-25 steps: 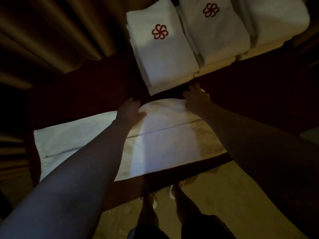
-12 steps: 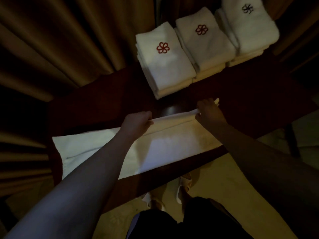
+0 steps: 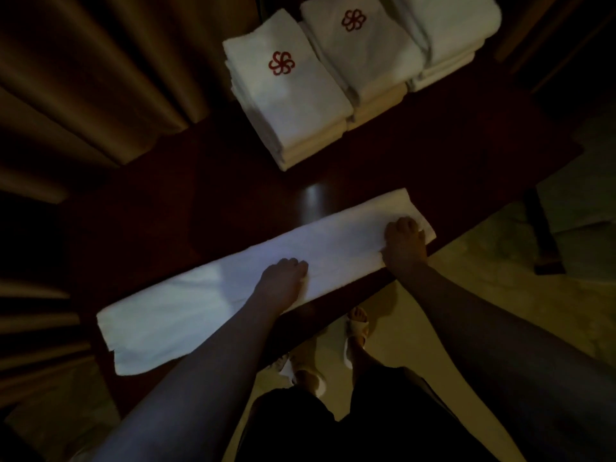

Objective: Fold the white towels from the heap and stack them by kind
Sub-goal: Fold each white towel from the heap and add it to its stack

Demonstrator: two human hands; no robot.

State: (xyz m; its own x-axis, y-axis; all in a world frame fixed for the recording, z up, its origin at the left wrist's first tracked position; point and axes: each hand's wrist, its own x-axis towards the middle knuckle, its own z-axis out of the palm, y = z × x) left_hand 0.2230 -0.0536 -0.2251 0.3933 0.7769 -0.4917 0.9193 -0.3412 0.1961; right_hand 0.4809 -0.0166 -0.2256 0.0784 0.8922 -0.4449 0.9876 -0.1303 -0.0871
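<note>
A white towel (image 3: 206,305) lies as a long folded strip along the near edge of the dark wooden table (image 3: 200,208). My left hand (image 3: 283,281) sits on its middle with curled fingers gripping the near edge. My right hand (image 3: 405,243) grips the same edge close to the strip's right end. At the table's far side stand three stacks of folded white towels: a left stack (image 3: 293,105) and a middle stack (image 3: 366,51), each topped by a red flower logo, and a right stack (image 3: 450,31) cut off by the frame's top.
Heavy curtain folds (image 3: 83,81) hang close along the table's left and far-left side. A table leg (image 3: 546,241) shows at the right over pale floor (image 3: 466,295). My feet in white sandals (image 3: 356,328) stand just under the near edge.
Both hands carried the towel's far edge toward me and laid it on the near edge, halving the towel's width into a narrow strip. The view also shifted.
</note>
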